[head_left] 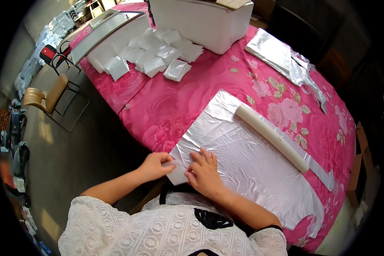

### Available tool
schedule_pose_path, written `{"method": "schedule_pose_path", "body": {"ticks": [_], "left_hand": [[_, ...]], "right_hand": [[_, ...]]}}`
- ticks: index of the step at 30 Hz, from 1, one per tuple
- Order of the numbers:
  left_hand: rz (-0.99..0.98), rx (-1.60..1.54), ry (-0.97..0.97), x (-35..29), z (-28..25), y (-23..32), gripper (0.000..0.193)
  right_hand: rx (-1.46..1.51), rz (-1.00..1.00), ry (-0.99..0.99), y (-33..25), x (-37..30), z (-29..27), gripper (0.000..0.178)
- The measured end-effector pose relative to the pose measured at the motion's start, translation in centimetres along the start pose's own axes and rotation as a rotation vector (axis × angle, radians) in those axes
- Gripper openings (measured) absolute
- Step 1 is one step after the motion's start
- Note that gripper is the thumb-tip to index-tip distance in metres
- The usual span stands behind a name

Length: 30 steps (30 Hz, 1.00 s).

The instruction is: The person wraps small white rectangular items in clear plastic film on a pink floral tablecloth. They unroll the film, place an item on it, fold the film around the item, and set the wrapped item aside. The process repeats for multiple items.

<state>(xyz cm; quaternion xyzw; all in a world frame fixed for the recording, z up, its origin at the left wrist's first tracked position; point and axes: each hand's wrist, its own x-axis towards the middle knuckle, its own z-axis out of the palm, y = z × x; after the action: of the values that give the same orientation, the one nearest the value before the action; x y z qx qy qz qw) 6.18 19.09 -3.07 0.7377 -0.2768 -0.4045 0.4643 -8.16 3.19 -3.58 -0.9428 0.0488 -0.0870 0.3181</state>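
At the near left corner of a wide silvery plastic sheet (260, 183), my left hand (154, 166) pinches the edge of a small flat piece of folded whitish plastic film (178, 174). My right hand (206, 173) lies on the sheet with its fingers apart, its thumb by the right edge of that piece. A pale cardboard tube (272, 138) rests slantwise across the far right part of the sheet. Beyond my hands, several small folded plastic packets (154, 49) lie in a loose heap, one packet (176, 70) at its near edge.
A pink flowered cloth (158, 115) covers the table. A white foam box (205, 21) stands at the back, a long pale box (111, 38) at the far left. More folded silvery film (273, 49) lies at the far right. A tan chair (55, 96) is on the floor leftward.
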Motion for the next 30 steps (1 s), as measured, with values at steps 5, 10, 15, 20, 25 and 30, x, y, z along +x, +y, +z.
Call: {"method": "schedule_pose_path", "body": {"ticks": [5, 10, 15, 20, 25, 30], "left_hand": [[0.263, 0.336, 0.268, 9.2, -6.9, 3.4, 0.039], [0.84, 1.034, 0.606, 17.1, -9.7, 5.2, 0.05], [0.954, 0.751, 0.089, 13.6, 3.5, 11.1, 0.051], [1.054, 0.63, -0.369, 9.5, 15.3, 9.9, 0.066], [0.99, 0.661, -0.347, 7.5, 22.5, 8.5, 0.075], [1.013, 0.66, -0.49, 6.4, 25.2, 9.2, 0.068]], "right_hand": [[-0.036, 0.081, 0.137, 3.7, -1.8, -3.7, 0.026], [-0.442, 0.256, 0.453, 10.1, -4.5, -10.8, 0.046], [-0.547, 0.539, 0.363, 16.3, -11.5, -16.8, 0.054], [-0.386, 0.68, 0.303, 10.4, -15.2, -14.1, 0.056], [-0.122, 0.522, 0.247, 6.7, -19.6, -10.4, 0.06], [-0.473, 0.628, 0.294, 12.5, -27.7, -12.9, 0.056]]}}
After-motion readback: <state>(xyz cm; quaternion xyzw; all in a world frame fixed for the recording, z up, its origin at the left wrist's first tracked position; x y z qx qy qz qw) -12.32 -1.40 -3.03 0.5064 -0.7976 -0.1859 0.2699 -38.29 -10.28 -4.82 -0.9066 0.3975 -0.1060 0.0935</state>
